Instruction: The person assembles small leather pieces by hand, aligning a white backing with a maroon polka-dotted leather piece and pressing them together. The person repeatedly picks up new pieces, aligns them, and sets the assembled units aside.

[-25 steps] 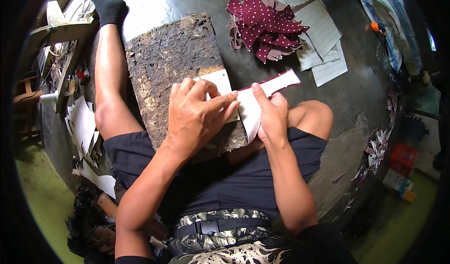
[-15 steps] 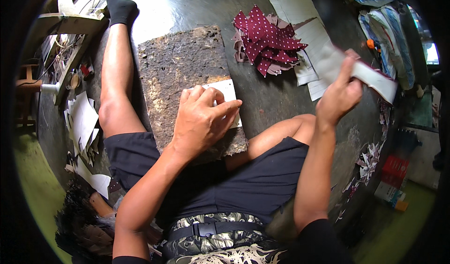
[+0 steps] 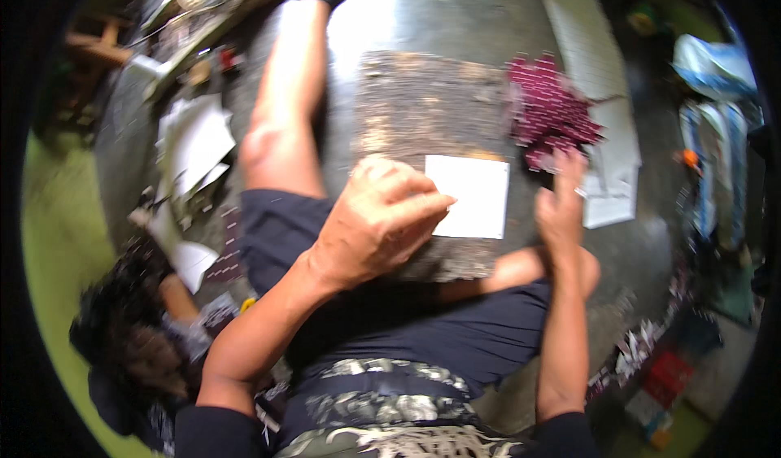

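I have the left hand (image 3: 376, 222) over the rough brown board (image 3: 431, 104), its fingers curled in and one fingertip overlapping the left edge of the white card (image 3: 476, 198). Whether those fingers pinch anything, or press on the card, I cannot tell from up here. The card lies flat on the near right part of the board, toward the person's lap.

My right hand (image 3: 561, 210) is off the board on the right, fingers stretched forward and thumb standing apart from them. Its fingertips reach the near edge of the heap of dark red, white-dotted cloth pieces (image 3: 551, 108); blur keeps me from seeing whether they touch it. The heap sits just beside the board's right edge, on the dark floor (image 3: 480, 10).

Beyond the heap to the right I see long pale paper sheets (image 3: 612, 194) on the floor. Over on the left, past the outstretched leg (image 3: 285, 124), I have a stack of white paper pieces (image 3: 195, 145). The dark shorts (image 3: 431, 328) fill the space between my forearms.
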A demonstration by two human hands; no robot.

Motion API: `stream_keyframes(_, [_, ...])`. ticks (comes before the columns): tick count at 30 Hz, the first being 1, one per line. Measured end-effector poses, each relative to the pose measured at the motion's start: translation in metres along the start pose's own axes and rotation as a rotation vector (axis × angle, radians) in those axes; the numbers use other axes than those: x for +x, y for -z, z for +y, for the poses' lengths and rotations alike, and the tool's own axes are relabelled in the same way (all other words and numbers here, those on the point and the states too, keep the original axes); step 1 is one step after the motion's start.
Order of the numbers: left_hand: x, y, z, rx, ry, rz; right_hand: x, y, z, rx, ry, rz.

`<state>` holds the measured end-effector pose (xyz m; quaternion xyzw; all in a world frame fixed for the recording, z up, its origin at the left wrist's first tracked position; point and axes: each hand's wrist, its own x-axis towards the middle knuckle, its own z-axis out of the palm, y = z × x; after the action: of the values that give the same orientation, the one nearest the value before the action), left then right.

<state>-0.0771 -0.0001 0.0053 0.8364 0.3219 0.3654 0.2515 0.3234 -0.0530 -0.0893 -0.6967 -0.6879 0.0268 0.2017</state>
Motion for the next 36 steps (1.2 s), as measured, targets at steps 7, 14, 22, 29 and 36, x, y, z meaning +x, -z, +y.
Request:
stream_keyframes(7, [-0.108,0.197,-0.168,0.506,0.797,0.263,-0.060,0.038,-0.025,0.171,-0.391,-0.055])
stream_keyframes(14, [-0.130,0.223,-0.261,0.958,1.145,-0.036,-0.059,0.021,-0.015,0.196,-0.244,-0.031])
stream_keyframes(22, [-0.157,0.196,-0.274,0.942,1.077,-0.052,-0.063,0.024,-0.019,0.235,-0.277,-0.029])
stream_keyframes(29, [-0.095,0.249,-0.165,-0.022,0.931,0.099,-0.042,0.042,-0.065,0.436,-0.384,-0.003])
stream_keyframes(36, [0.037,0.136,-0.022,-0.522,0.339,-1.058,-0.010,0.076,-0.160,1.543,-0.327,-0.351])
